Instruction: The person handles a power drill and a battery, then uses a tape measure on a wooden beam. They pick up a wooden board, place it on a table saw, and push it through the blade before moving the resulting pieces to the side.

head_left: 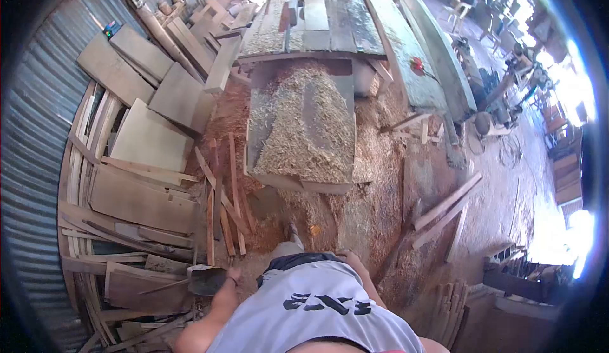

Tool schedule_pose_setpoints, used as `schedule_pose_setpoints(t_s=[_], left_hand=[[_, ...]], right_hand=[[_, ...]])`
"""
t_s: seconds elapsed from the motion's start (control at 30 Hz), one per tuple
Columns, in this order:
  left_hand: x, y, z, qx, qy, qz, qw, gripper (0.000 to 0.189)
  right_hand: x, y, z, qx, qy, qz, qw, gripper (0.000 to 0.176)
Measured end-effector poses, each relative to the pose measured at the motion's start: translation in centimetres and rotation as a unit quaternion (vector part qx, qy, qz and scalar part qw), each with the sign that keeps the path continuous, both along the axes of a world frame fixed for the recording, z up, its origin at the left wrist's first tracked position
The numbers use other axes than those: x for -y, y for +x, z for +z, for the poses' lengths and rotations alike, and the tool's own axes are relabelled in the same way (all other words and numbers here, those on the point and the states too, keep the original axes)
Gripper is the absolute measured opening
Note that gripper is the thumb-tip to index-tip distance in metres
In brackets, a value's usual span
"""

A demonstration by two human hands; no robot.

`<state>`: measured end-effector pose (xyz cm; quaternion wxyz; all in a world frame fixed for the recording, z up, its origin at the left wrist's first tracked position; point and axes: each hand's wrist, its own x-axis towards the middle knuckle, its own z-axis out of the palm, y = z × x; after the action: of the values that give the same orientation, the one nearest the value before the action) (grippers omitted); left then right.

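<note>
We wear a pale grey, sleeveless shirt (298, 327) with bold, blocky black markings (327, 303) across its front. Below its hem, our dark garment (304, 259) shows at the waist, its exact cut unclear.

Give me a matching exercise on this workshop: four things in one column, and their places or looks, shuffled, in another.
1. Large heap of shavings
2. Corrugated sheeting
3. Shirt
4. Right hand

A. By the waist, at the dark shorts
B. Along the left side of the view
C. On the box-like block in the middle
D. Pale, with black markings

Pairs: 1-C, 2-B, 3-D, 4-A
</note>
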<state>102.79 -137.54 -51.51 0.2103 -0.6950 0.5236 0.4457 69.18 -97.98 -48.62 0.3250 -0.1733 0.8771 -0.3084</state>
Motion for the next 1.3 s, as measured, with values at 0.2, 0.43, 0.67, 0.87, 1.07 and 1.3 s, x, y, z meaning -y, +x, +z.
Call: schedule_pose_setpoints(t_s=[0.2, 0.43, 0.67, 0.87, 1.07, 1.3], left_hand=[[-3.7, 3.0, -4.3, -0.053, 0.145, -0.093, 0.984, 0.032], [8.1, -3.7, -7.9, -0.157, 0.118, -0.347, 0.917, 0.030], [22.9, -17.7, -2.9, -0.236, 0.041, 0.065, 0.969, 0.053], [22.2, -27.7, 0.8, -0.315, 0.072, 0.016, 0.946, 0.051], [14.4, -26.5, -7.7, -0.296, 0.018, -0.215, 0.930, 0.054], [12.3, -16.3, -5.0, -0.085, 0.095, -0.428, 0.895, 0.051]], right_hand=[[3.5, -7.9, -0.1, -0.012, 0.093, -0.035, 0.995, 0.038], [9.7, -11.6, 2.4, -0.045, 0.095, -0.172, 0.979, 0.032], [8.1, -7.2, -7.9, -0.189, 0.110, -0.028, 0.975, 0.033], [7.3, -8.8, -4.9, -0.141, 0.219, -0.204, 0.944, 0.040], [7.9, -14.0, -11.2, -0.120, 0.233, -0.187, 0.947, 0.038], [13.8, -24.0, -14.0, -0.185, 0.121, -0.008, 0.975, 0.033]])
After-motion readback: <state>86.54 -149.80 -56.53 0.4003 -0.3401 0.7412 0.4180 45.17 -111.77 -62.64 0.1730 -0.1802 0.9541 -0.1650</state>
